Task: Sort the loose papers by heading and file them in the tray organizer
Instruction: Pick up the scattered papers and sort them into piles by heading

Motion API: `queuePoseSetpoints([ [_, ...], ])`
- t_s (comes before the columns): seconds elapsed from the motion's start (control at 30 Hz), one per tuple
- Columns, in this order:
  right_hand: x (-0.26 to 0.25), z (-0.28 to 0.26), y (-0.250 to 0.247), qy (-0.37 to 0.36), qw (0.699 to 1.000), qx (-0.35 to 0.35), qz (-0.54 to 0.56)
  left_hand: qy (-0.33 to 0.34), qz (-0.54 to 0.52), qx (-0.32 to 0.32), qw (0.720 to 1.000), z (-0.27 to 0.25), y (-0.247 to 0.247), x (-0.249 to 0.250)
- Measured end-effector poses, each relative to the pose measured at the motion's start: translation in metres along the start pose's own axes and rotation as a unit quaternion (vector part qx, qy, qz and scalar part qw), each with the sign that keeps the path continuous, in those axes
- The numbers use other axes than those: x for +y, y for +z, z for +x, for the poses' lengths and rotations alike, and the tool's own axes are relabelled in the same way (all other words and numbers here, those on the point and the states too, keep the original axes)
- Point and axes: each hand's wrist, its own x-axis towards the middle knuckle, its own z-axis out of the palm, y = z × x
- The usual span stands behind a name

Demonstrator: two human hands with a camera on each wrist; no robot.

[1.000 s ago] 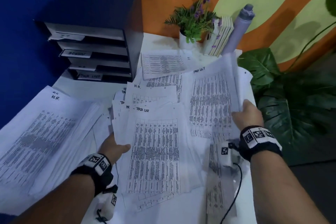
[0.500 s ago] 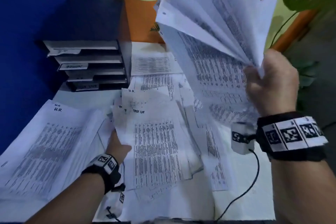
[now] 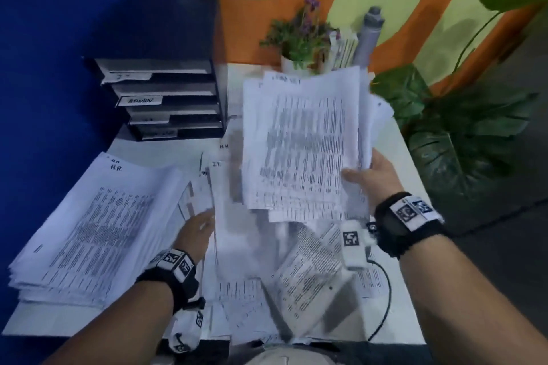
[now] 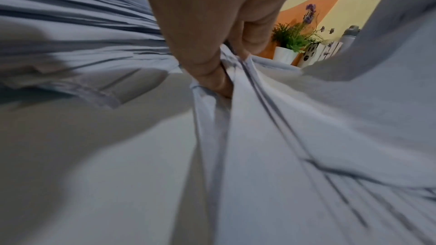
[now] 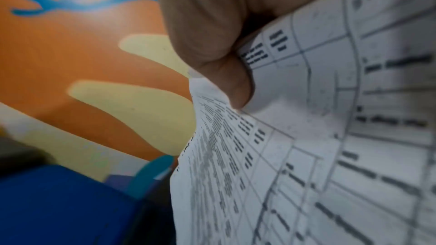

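My right hand (image 3: 362, 172) grips a thick bundle of printed papers (image 3: 299, 142) by its lower right edge and holds it up over the middle of the table. The right wrist view shows the thumb (image 5: 224, 79) pressed on the top sheet (image 5: 330, 118). My left hand (image 3: 197, 227) sits low at the left edge of the loose paper pile (image 3: 308, 270). In the left wrist view its fingers (image 4: 212, 70) pinch the edges of a few sheets (image 4: 238, 118). A tall stack headed HR (image 3: 98, 225) lies at the left. The black tray organizer (image 3: 166, 92), with labels IT and ADMIN, stands at the back left.
A small potted plant (image 3: 299, 38), some books (image 3: 344, 47) and a grey bottle (image 3: 369, 35) stand against the back wall. A big leafy plant (image 3: 459, 139) crowds the table's right edge. A black cable (image 3: 384, 302) trails from the right wrist camera.
My right hand swung the fanned bundle high into the air and has now brought it back down, squared up, over the table's middle. The left hand stayed at the pile's left edge.
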Motion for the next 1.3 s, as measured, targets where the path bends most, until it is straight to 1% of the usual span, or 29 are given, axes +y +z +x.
queuePoseSetpoints([
  [0.07,0.033,0.007,0.001,0.041,0.997,0.015,-0.061,-0.012,0.012,0.027,0.999,0.002,0.003,-0.002],
  [0.13,0.060,0.009,-0.003,0.087,0.990,0.012,-0.108,-0.009,0.077,0.050,0.996,0.006,0.007,-0.008],
  [0.2,0.078,0.009,-0.009,0.118,0.979,0.014,-0.165,-0.028,0.170,0.059,0.983,0.007,0.011,-0.013],
  [0.23,0.084,0.010,-0.013,0.121,0.974,0.020,-0.193,-0.043,0.213,0.064,0.974,0.006,0.013,-0.013],
  [0.3,0.091,0.011,-0.019,0.132,0.964,0.036,-0.227,-0.059,0.262,0.078,0.960,0.007,0.017,-0.011],
  [0.37,0.096,0.016,-0.023,0.119,0.961,0.051,-0.244,-0.073,0.268,0.094,0.956,0.005,0.021,-0.003],
  [0.43,0.098,0.019,-0.026,0.109,0.942,0.080,-0.308,-0.076,0.268,0.097,0.955,0.004,0.025,0.004],
  [0.5,0.098,0.023,-0.026,0.106,0.916,0.121,-0.369,-0.065,0.264,0.085,0.959,0.009,0.027,0.006],
  [0.53,0.094,0.023,-0.025,0.111,0.910,0.128,-0.379,-0.059,0.255,0.076,0.962,0.011,0.029,0.006],
  [0.57,0.098,0.027,-0.024,0.119,0.910,0.122,-0.378,-0.052,0.242,0.065,0.967,0.017,0.030,0.002],
  [0.67,0.102,0.031,-0.018,0.197,0.916,0.051,-0.345,-0.025,0.196,0.030,0.980,0.025,0.037,-0.009],
  [0.7,0.104,0.032,-0.016,0.201,0.916,0.028,-0.347,-0.008,0.169,0.025,0.985,0.022,0.039,-0.003],
  [0.77,0.108,0.032,-0.010,0.167,0.916,-0.004,-0.365,0.026,0.127,0.024,0.991,0.010,0.042,0.010],
  [0.8,0.109,0.031,-0.007,0.147,0.914,-0.028,-0.376,0.025,0.107,0.022,0.994,0.009,0.044,0.014],
  [0.87,0.112,0.029,0.002,0.104,0.912,-0.074,-0.390,-0.007,0.058,0.035,0.998,0.008,0.044,0.025],
  [0.93,0.112,0.024,0.011,0.068,0.922,-0.097,-0.369,-0.037,0.034,0.041,0.998,0.016,0.042,0.028],
  [1.0,0.122,0.029,0.018,0.064,0.943,-0.093,-0.314,-0.048,0.033,0.028,0.998,0.020,0.038,0.032],
  [1.1,0.127,0.040,0.029,0.112,0.964,-0.072,-0.232,-0.012,0.026,0.013,0.999,0.019,0.037,0.033],
  [1.2,0.096,0.034,0.039,0.127,0.976,-0.048,-0.171,0.034,0.030,-0.017,0.999,0.016,0.040,0.029],
  [1.23,0.092,0.036,0.038,0.121,0.982,-0.031,-0.141,0.042,0.023,-0.023,0.999,0.013,0.040,0.028],
  [1.27,0.090,0.038,0.035,0.110,0.985,-0.010,-0.134,0.041,0.010,-0.027,0.999,0.010,0.041,0.026],
  [1.3,0.088,0.040,0.033,0.087,0.989,0.014,-0.123,0.032,-0.010,-0.024,0.999,0.008,0.042,0.023],
])
